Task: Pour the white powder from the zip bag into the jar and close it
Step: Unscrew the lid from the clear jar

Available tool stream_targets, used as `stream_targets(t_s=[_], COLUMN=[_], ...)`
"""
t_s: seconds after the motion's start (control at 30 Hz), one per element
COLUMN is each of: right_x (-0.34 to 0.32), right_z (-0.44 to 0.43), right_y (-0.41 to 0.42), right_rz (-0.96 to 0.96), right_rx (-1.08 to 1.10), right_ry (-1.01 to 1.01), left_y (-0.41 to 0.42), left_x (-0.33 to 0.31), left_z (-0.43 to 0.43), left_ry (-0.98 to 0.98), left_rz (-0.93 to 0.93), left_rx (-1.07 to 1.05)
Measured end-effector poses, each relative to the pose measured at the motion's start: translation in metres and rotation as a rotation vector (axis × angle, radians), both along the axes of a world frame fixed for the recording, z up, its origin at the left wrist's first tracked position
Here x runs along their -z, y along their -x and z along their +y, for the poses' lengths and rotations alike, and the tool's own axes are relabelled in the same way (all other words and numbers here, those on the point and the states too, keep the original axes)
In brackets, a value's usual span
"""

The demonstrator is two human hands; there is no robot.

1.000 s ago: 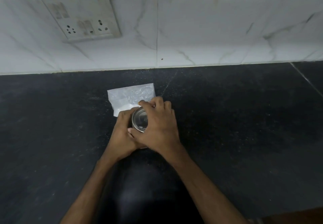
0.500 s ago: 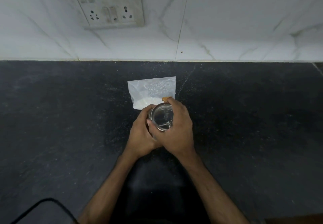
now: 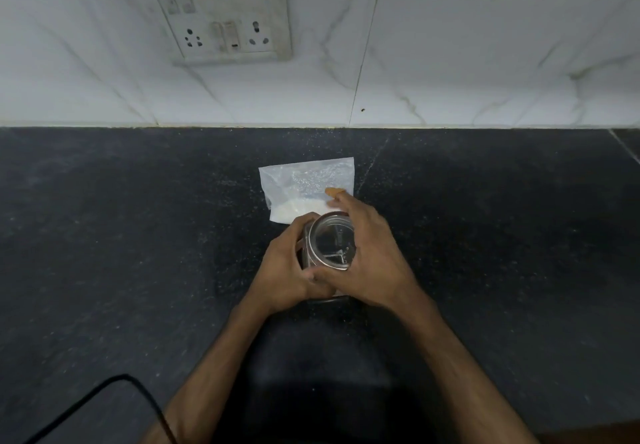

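Observation:
A small glass jar with a clear, metal-rimmed lid stands on the dark counter in the middle of the view. My left hand wraps around the jar's body from the left. My right hand grips the lid from the right and top, fingers curled over its rim. Just behind the jar lies a clear zip bag, flat on the counter, with white powder gathered along its near edge. My right index fingertip reaches over the bag's near right corner.
A white marble-tiled wall rises behind the counter, with a switch and socket plate at upper left. A black cable curves across the counter at lower left. Fine white specks dot the counter around the bag.
The view has shifted, so the jar, bag and hands sit more to the right and lower. My right hand has turned a little on the lid. Both hands stay on the jar.

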State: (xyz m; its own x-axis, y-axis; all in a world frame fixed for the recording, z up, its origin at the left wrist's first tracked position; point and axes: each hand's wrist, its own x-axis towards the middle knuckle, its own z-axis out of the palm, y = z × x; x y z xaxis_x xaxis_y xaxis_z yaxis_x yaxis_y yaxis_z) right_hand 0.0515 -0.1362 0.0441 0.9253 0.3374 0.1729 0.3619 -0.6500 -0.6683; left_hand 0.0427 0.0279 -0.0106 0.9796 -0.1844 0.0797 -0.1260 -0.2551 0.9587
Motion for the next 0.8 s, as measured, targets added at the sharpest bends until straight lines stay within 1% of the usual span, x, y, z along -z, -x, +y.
stream_targets(t_s=[0.1,0.17,0.2,0.3,0.33,0.37,0.4,0.47,0.5,0.57,0.67,0.7,0.8], right_x=[-0.015,-0.017,-0.016,-0.016,-0.019,-0.023,-0.025,-0.027,-0.026,-0.022,-0.021,-0.022,-0.016], right_z=[0.003,0.016,0.022,0.026,0.024,0.021,0.020,0.025,0.029,0.030,0.021,0.018,0.014], right_y=[0.011,0.018,0.021,0.019,0.015,0.013,0.012,0.015,0.017,0.016,0.007,0.006,0.011], right_rz=[-0.091,-0.064,-0.035,0.033,0.053,0.047,0.005,-0.100,-0.108,-0.094,-0.077,-0.084,-0.116], right_rx=[0.153,0.239,0.232,0.075,0.036,0.037,0.084,0.219,0.241,0.179,0.028,0.022,0.113], right_ry=[0.191,0.285,0.301,0.277,0.304,0.345,0.373,0.353,0.312,0.206,0.164,0.155,0.086], left_y=[0.004,0.006,0.006,0.005,0.004,0.004,0.005,0.005,0.005,0.005,0.005,0.005,0.006], left_x=[-0.002,0.001,0.002,0.005,0.006,0.006,0.006,0.005,0.005,0.004,0.004,0.004,0.005], left_z=[-0.002,-0.002,-0.003,-0.002,-0.001,-0.001,-0.001,-0.001,-0.001,-0.001,-0.002,-0.002,-0.002], left_ry=[-0.024,-0.037,-0.027,-0.005,-0.008,-0.016,-0.029,-0.048,-0.047,-0.038,-0.040,-0.042,-0.047], left_rz=[-0.012,-0.020,-0.015,0.008,0.014,0.017,0.015,0.004,0.003,0.010,0.009,0.006,0.003], left_rx=[-0.027,-0.055,-0.064,-0.070,-0.067,-0.065,-0.064,-0.064,-0.067,-0.075,-0.076,-0.076,-0.081])
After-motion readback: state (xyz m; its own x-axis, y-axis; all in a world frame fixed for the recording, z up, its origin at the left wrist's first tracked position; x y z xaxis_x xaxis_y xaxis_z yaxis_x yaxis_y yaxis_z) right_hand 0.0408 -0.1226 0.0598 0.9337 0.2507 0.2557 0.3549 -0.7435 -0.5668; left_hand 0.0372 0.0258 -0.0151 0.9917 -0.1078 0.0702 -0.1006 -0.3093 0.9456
